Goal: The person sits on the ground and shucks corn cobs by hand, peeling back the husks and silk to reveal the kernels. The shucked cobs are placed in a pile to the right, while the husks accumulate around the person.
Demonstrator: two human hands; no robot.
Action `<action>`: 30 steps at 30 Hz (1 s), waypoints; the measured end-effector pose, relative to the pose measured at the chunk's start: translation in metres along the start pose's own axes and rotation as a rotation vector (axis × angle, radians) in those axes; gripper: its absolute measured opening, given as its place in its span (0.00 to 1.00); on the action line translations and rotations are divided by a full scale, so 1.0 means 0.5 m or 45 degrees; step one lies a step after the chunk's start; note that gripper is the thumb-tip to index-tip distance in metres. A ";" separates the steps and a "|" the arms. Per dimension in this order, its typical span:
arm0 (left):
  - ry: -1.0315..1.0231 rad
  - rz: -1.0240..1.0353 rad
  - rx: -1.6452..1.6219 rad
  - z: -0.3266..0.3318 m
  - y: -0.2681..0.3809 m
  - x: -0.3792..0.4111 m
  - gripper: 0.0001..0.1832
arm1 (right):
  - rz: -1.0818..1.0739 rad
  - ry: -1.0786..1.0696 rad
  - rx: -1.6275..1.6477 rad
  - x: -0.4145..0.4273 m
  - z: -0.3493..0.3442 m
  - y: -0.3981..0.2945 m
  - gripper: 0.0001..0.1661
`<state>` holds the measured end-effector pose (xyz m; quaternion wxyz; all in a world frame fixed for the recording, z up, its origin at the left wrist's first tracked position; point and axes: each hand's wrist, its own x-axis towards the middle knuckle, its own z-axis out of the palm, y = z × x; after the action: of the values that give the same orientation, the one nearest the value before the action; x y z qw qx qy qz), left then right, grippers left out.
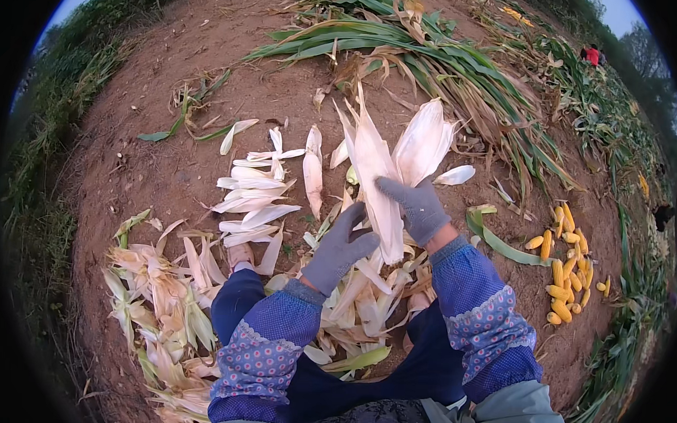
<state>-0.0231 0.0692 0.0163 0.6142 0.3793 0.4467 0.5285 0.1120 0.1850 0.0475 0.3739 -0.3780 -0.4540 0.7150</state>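
Grey knit gloves cover both hands. My right hand (419,209) grips a fan of pale dry corn husks (425,139) at its base, thumb across the front. A long husk leaf (376,179) stands out to the left of that fan, under the right thumb. Just left of its lower part is my left hand (345,248), fingers apart, with nothing seen between them. Whether the left fingertips touch the leaf is hard to tell. Beyond the left hand lies a stacked row of flat white husks (252,194) on the soil. One narrow husk (313,174) lies beside that row.
Loose husks (368,307) lie between my legs, and a heap of unhusked-looking corn and husks (167,306) is at left. Husked yellow cobs (568,270) lie at right. Cut green cornstalks (378,42) spread across the far ground. A person in red (591,55) is far off.
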 end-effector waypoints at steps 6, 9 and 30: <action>0.507 -0.064 -0.498 -0.012 -0.010 0.020 0.17 | 0.179 -0.266 -0.154 -0.020 0.036 0.039 0.29; 0.644 -0.008 -0.698 -0.031 -0.007 0.014 0.17 | 0.112 -0.248 -0.292 -0.014 0.037 0.052 0.24; 0.750 0.093 -0.253 -0.048 0.065 -0.004 0.13 | -0.273 -0.509 -0.741 -0.038 0.040 0.044 0.37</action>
<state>-0.0560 0.0721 0.0397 0.4729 0.1637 0.5376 0.6787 0.0985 0.1544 0.0366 0.2273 -0.2717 -0.7395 0.5724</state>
